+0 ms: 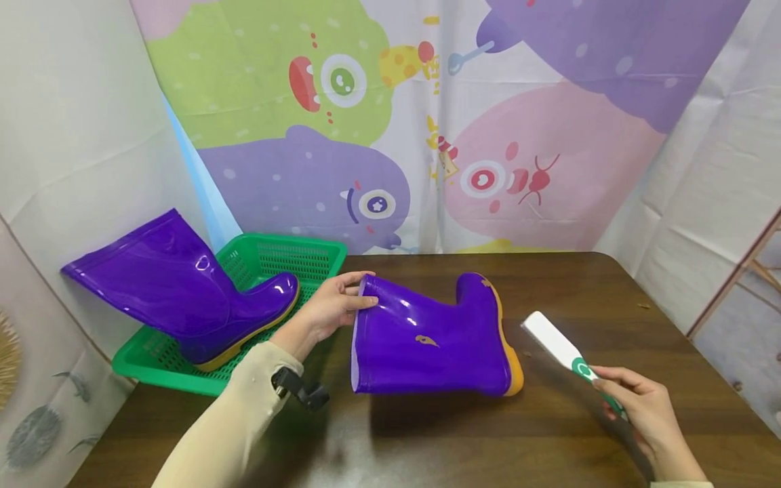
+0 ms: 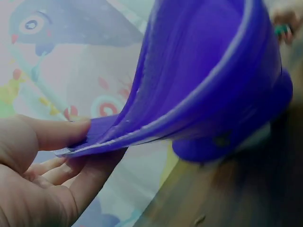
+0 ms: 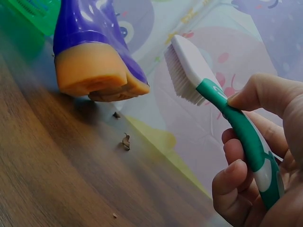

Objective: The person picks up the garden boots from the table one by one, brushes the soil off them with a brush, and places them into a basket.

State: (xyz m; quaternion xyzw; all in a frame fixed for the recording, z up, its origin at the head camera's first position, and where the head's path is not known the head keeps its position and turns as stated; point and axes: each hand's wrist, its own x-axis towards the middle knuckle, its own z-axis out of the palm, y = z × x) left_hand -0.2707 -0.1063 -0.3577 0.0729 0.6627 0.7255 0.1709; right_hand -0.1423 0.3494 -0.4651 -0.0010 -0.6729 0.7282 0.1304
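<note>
A purple rain boot (image 1: 427,339) with an orange sole lies tilted on its side above the table, its toe pointing away. My left hand (image 1: 329,308) pinches the rim of its shaft between thumb and fingers; the left wrist view shows the pinched rim (image 2: 102,142) and the boot's opening. A brown smudge (image 1: 427,341) marks the shaft, and another is near the toe. My right hand (image 1: 641,413) grips the green and white handle of a scrubbing brush (image 1: 552,339), held right of the sole and apart from it. White bristles (image 3: 182,78) show in the right wrist view.
At the left, a second purple boot (image 1: 165,291) stands in a green plastic basket (image 1: 158,376). Brown flakes (image 3: 125,142) lie on the wooden table (image 1: 586,285). Behind hangs a cartoon-printed cloth (image 1: 427,224). A black clip (image 1: 302,390) is on the left sleeve.
</note>
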